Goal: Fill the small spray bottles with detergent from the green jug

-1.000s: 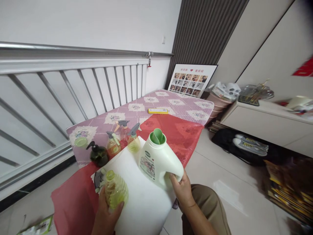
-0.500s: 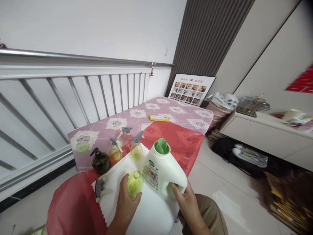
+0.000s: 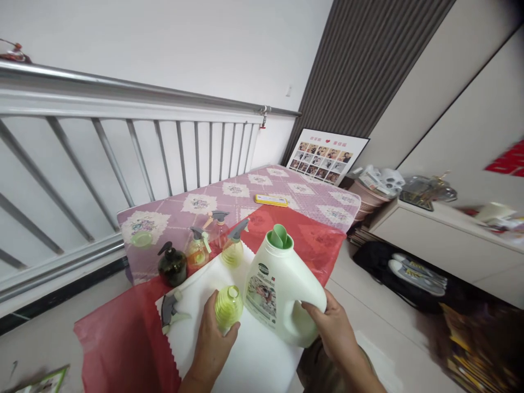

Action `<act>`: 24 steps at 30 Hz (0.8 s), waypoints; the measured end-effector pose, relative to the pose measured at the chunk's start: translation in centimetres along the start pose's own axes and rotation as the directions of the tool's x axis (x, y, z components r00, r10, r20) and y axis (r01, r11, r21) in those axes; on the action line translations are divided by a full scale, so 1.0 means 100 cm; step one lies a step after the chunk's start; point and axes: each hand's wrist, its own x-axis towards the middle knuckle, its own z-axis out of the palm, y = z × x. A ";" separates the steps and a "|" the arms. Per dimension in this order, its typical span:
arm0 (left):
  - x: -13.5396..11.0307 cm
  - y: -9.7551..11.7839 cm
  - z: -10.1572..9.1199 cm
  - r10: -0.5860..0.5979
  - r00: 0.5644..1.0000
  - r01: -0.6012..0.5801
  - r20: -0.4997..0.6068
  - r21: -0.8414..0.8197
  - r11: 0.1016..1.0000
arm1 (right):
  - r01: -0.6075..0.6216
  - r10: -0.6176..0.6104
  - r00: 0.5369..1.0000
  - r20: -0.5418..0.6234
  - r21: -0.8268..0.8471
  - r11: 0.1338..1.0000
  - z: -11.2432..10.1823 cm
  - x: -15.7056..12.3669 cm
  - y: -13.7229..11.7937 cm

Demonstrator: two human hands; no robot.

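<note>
My left hand point(image 3: 210, 341) is wrapped around a small yellow-green ribbed bottle point(image 3: 228, 307) with its top off, standing on the white cloth point(image 3: 254, 355). My right hand point(image 3: 333, 330) grips the handle of a big white detergent jug point(image 3: 282, 286) with an open green spout point(image 3: 280, 236), held close to the right of the small bottle. A grey spray head point(image 3: 170, 309) lies loose on the cloth, left of my left hand.
Behind stand three spray bottles point(image 3: 233, 248), a dark pump bottle point(image 3: 172, 265) and a green lid point(image 3: 141, 239) on the patterned table point(image 3: 262, 188). A yellow box point(image 3: 271, 200) lies farther back. Metal railing on the left; a white cabinet point(image 3: 442, 240) and shoes on the right.
My left hand brought the small bottle up from the near left and set it beside the jug. My right hand shifted the jug slightly right. The camera view drifted.
</note>
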 end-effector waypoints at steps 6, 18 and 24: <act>0.000 -0.002 0.000 0.001 0.999 0.000 0.038 -0.022 1.000 | 0.058 -0.032 0.992 0.125 -0.217 0.974 -0.030 0.011 -0.062; 0.000 -0.005 0.000 0.084 0.996 -0.084 0.009 -0.047 0.995 | 0.124 0.124 0.877 0.463 -0.469 0.875 -0.082 0.030 -0.121; -0.001 -0.005 -0.001 0.085 0.996 -0.084 0.021 -0.069 0.994 | 0.086 0.267 0.817 0.510 -0.566 0.820 -0.073 0.019 -0.154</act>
